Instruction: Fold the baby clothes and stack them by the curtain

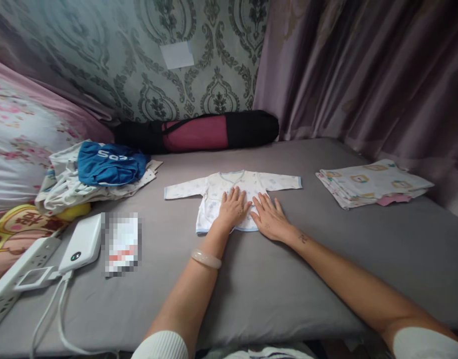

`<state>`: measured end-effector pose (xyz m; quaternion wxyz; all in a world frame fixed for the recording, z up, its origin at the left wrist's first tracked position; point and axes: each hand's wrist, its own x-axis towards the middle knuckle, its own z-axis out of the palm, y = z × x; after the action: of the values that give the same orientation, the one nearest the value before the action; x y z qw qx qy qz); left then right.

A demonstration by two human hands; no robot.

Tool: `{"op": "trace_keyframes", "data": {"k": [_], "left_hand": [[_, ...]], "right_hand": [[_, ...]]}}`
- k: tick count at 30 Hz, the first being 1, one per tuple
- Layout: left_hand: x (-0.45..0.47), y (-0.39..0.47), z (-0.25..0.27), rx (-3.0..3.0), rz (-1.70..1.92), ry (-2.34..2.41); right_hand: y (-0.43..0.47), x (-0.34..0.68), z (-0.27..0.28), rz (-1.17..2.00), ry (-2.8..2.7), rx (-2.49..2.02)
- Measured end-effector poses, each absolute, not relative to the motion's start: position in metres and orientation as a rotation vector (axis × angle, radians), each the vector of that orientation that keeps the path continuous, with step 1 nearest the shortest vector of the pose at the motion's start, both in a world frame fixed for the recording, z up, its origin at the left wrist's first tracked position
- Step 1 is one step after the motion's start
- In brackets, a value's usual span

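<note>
A small white baby shirt with blue trim lies spread flat on the grey bed sheet, its sleeves stretched out to both sides. My left hand rests flat on the middle of the shirt, fingers spread and pointing away from me. Just to its right, my right hand lies palm down over the shirt's right lower part, fingers also apart. Both hands cover part of the shirt's front and lower hem. Neither hand grips anything.
Folded printed cloths lie at the right. To the left are a heap of clothes with a blue garment on top, a white power bank with cables, and a power strip. A long black and maroon bag lies along the wall.
</note>
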<state>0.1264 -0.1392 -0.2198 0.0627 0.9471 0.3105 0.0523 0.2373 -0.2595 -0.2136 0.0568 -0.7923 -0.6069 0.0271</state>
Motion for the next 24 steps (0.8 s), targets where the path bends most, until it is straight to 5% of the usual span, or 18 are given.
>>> {"op": "trace_keyframes", "data": {"k": [14,24], "left_hand": [[0.124,-0.136,-0.218,2.818,0.190,0.976],[0.118,-0.129,-0.210,2.569,0.544,1.091]], "right_hand": [[-0.259,0.240,-0.218,0.026,-1.866,-2.431],[-0.258,0.237,-0.216,0.038,-1.851,-2.434]]}}
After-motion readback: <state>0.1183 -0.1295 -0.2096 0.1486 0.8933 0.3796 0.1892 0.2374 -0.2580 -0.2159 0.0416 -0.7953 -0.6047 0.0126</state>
